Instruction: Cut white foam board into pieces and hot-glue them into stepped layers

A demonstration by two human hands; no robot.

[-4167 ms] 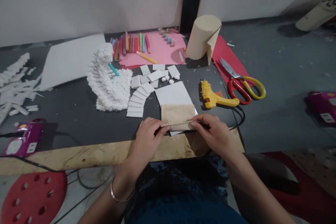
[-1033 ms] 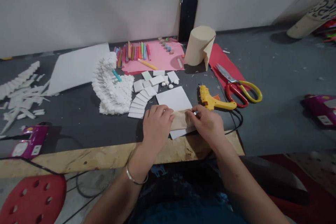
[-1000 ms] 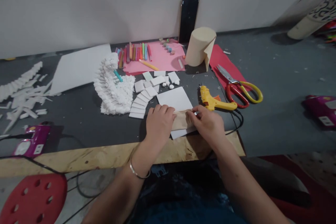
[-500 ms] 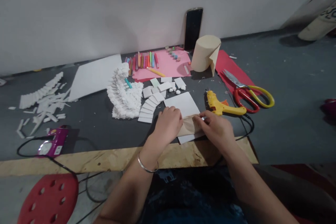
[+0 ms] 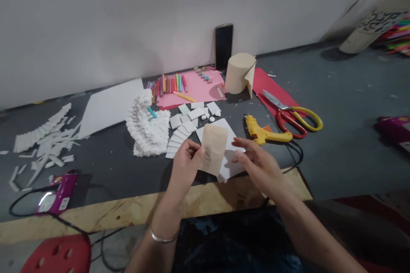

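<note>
My left hand (image 5: 187, 160) pinches the left edge of a folded tan tissue paper (image 5: 214, 149), held upright above a white board (image 5: 231, 163). Just right of the paper, my right hand (image 5: 256, 162) has its fingers apart and holds nothing. A yellow glue gun (image 5: 265, 132) lies beyond the right hand. Left of the paper, several white rectangular pieces (image 5: 179, 136) lie fanned out beside a fluffy white model (image 5: 149, 128) with a teal stick (image 5: 152, 112) in it.
Scissors (image 5: 288, 113) rest partly on red paper (image 5: 265, 83). A tan tissue roll (image 5: 238, 72), a phone (image 5: 223, 47) and crayons (image 5: 169, 84) on pink paper (image 5: 205, 89) stand at the back. White scraps (image 5: 53, 143) and a purple power strip (image 5: 59, 194) lie left.
The tan paper has come up off the white board in my left hand and now faces me. My right hand has let go of it and spread its fingers. The view has shifted slightly.
</note>
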